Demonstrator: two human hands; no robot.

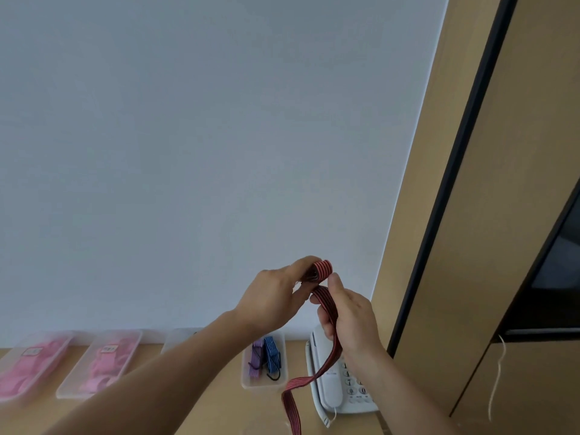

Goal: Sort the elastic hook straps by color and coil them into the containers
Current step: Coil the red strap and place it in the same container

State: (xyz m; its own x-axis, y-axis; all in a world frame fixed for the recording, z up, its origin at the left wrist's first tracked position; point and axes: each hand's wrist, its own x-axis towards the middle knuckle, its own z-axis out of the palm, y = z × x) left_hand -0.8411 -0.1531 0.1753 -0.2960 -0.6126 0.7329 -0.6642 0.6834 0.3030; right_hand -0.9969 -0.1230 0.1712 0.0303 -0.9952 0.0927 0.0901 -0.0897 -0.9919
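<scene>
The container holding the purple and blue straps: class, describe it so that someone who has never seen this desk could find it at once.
Start at the white telephone on the wooden desk against the wall. Directly to its left stands a clear plastic container, under the raised hands. Unlike the two containers further left, filled with pink, it holds one purple strap and one blue strap side by side.

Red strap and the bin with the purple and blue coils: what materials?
Red strap: looks like flat woven elastic webbing, matte, red with dark lengthwise stripes; it coils tightly in the left hand and hangs limp below the right hand. Bin: probably translucent frosted plastic, since the coils show through its walls. Purple coil and blue coil: same striped webbing, apparently.
</scene>
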